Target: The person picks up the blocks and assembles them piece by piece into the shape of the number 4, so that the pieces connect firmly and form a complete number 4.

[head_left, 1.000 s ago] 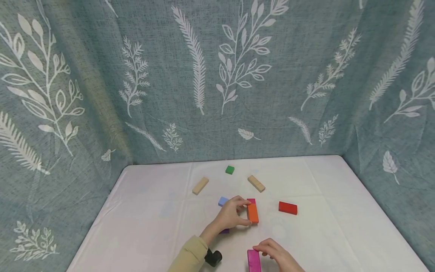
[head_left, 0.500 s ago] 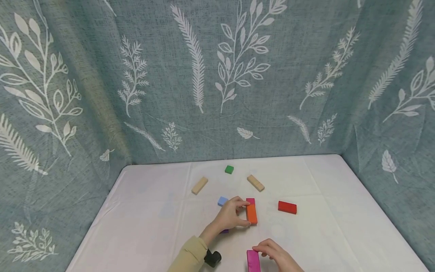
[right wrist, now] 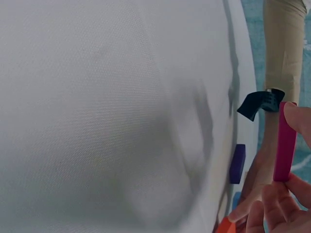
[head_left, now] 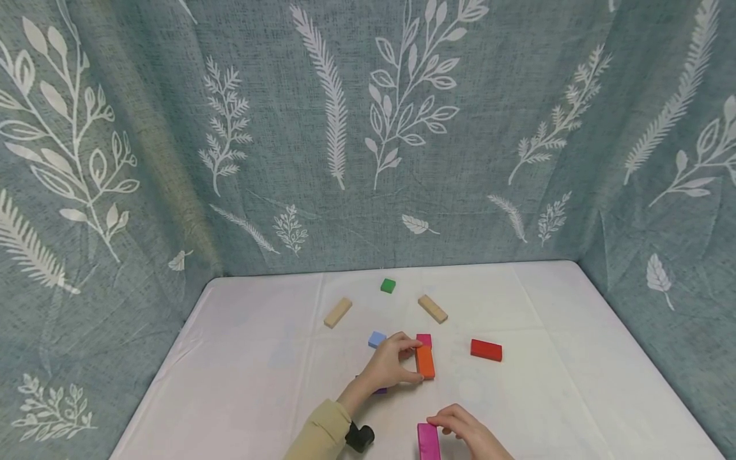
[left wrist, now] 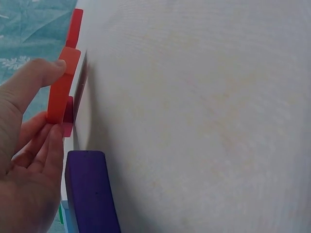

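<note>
Currently pinched; orange block [head_left: 426,364] in left hand [head_left: 385,364]; nearer magenta block [head_left: 429,442] in right hand [head_left: 467,429]

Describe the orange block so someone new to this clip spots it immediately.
Find the white tabletop in the head view, then the left hand over its middle. The orange block is pinched between that hand's thumb and fingers. It is the only orange one, unlike the red block lying untouched to its right.

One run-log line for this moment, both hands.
left hand: pinches orange rectangular block | right hand: pinches magenta rectangular block | red rectangular block: on white tabletop
</note>
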Available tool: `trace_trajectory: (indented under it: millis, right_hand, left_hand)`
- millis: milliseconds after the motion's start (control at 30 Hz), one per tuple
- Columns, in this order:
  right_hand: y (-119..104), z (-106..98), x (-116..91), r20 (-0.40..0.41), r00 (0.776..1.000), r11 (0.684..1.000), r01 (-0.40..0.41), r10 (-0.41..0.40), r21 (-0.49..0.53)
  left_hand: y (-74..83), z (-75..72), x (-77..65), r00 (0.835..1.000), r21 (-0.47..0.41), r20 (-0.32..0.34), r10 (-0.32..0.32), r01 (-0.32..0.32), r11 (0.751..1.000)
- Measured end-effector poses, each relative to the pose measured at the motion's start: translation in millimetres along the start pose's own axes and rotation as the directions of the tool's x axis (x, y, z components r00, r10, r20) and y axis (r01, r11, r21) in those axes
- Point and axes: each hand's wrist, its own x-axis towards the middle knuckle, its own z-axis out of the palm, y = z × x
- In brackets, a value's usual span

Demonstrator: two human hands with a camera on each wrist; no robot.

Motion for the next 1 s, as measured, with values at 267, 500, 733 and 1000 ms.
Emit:
trace_trajectory:
  millis: [267,500,733,1000]
  right_hand:
    - [2.0,-1.4,2.0,0.009,1.0,1.0,-0.023,0.023,0.013]
    - [6.2,-2.8,3.8,0.017,1.0,1.0,-0.005,0.005,0.018]
    - [7.3,-10.5,4.8,0.035,0.999,0.999,-0.008,0.007,0.036]
    - [7.2,-13.9,4.5,0.05,0.998,0.999,0.023,-0.026,0.048]
  left_hand:
    - [-2.4,0.5,1.6,1.0,-0.018,0.01,0.006,-0.006,1.0]
    - [-3.4,1.5,2.5,1.0,-0.008,0.013,-0.004,0.004,1.0]
    - [0.5,2.0,7.7,1.0,-0.015,0.009,-0.023,0.023,1.0]
    - [1.9,1.3,9.7,1.0,-0.044,-0.007,0.004,-0.005,0.999]
